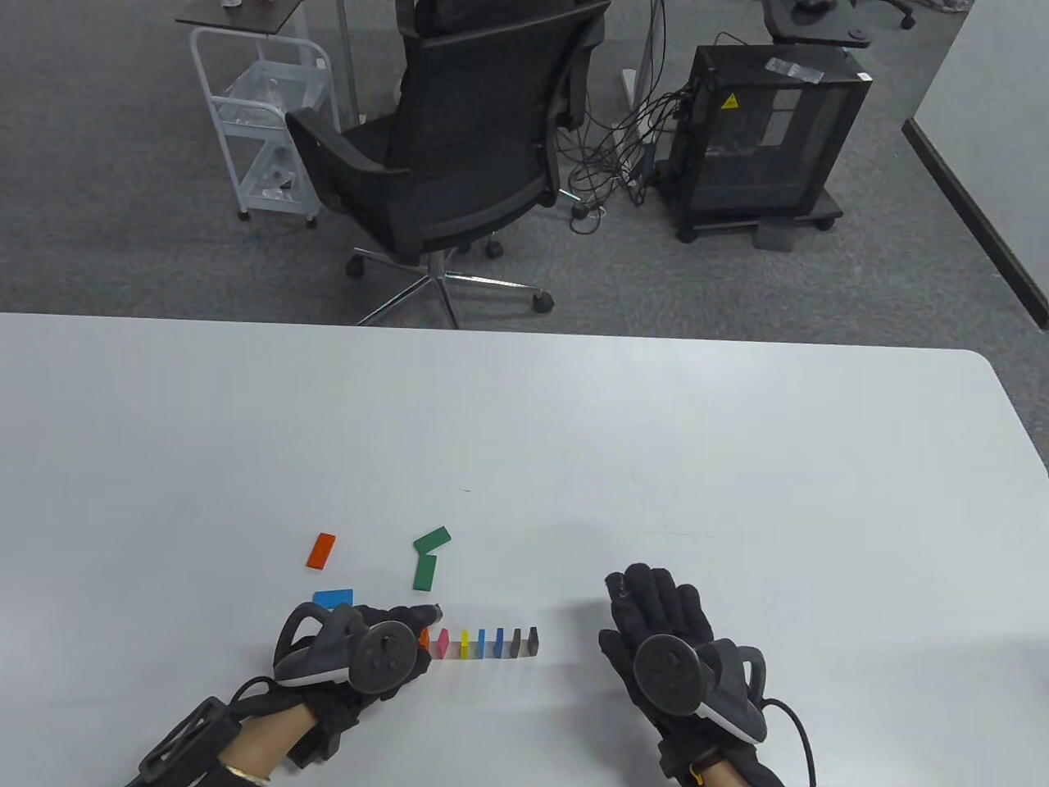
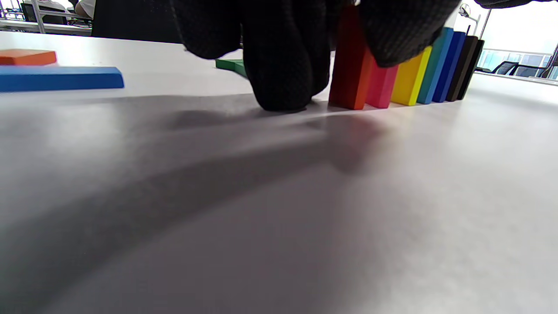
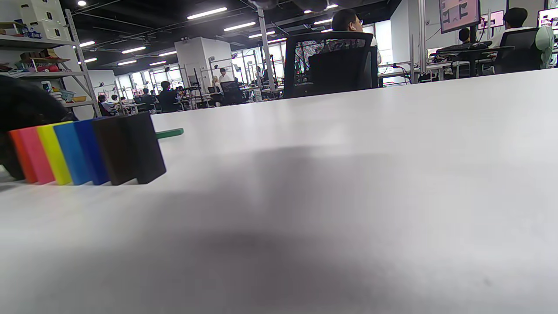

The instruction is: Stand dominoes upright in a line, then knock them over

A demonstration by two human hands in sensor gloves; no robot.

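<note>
Several dominoes stand upright in a row near the table's front edge, coloured orange, pink, yellow, two blue and two black. My left hand reaches in from the left and pinches the orange domino at the row's left end. In the left wrist view one finger touches the table beside it and another covers the tops of the pink and yellow ones. My right hand lies flat and open on the table, right of the black end domino. The same row shows in the right wrist view.
Loose dominoes lie flat behind the row: an orange one, a blue one and two green ones. The white table stretches far and right. An office chair stands beyond its far edge.
</note>
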